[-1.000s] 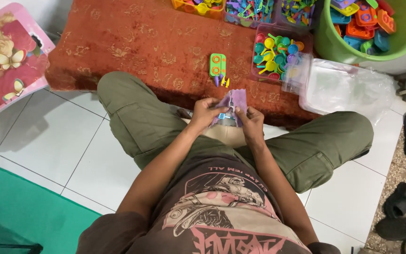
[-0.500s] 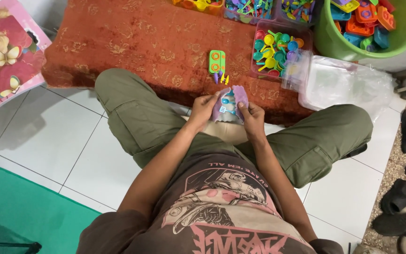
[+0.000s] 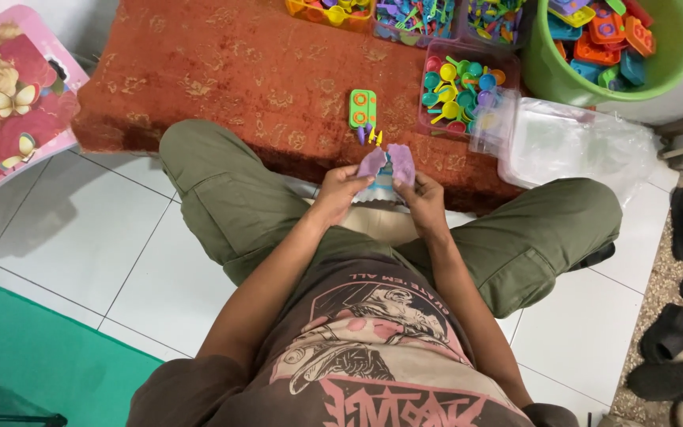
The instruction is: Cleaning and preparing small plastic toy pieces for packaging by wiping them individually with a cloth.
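1. Head view: left hand (image 3: 340,190) and right hand (image 3: 420,202), forearms converging above the lap, fingers closed on a small purple packet (image 3: 386,164) at the red rug (image 3: 223,71) edge.
2. Packet contents partly covered by fingers, unclear; green bucket (image 3: 673,59) cut off at frame top.

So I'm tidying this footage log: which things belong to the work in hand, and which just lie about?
In hand: small purple-topped clear packet, held by left hand and right hand.

Lying about: green rectangular plastic toy, clear tray of colourful plastic pieces, green bucket, red patterned rug.
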